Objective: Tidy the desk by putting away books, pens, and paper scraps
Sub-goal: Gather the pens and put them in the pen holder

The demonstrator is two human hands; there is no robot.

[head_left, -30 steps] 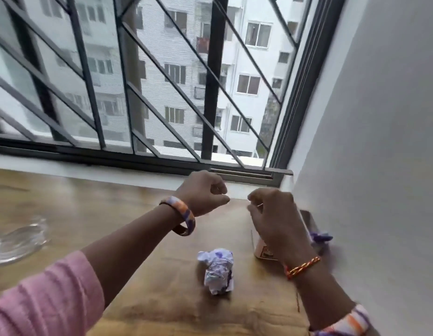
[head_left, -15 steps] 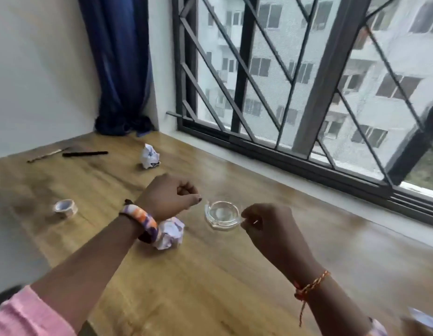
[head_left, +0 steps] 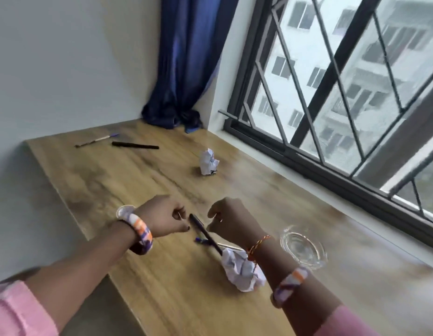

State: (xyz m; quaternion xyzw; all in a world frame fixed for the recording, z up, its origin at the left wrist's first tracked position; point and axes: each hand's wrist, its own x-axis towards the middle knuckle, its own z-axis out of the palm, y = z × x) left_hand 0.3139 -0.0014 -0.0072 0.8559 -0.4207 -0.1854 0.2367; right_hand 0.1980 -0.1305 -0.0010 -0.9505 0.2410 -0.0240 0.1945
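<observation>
Now both my hands hover over the wooden bench (head_left: 142, 282) in the lower middle of the frame. My left hand (head_left: 162, 218) has its grip curled narrow into a loose fist, and it holds nothing that I can see. My right hand (head_left: 231, 223) is curled the same way; something small glints at its fingers, but I cannot tell what it is. Between the two hands, on the bench, lies a thin black pen (head_left: 205, 234), pointing diagonally, and under it a second pen with a blue end (head_left: 202, 241) crosses it. Just beside my right wrist, toward the bottom of the frame, rests a crumpled white paper ball with purple marks (head_left: 242, 271). A clear glass ashtray (head_left: 303, 247) stands to the right of it. In the middle of the frame sits another crumpled white paper ball (head_left: 208, 162). Toward the upper left lie a long black pen (head_left: 135, 145) and a slim brown pen with a purple tip (head_left: 96, 140), near a dark blue curtain (head_left: 184, 69).
</observation>
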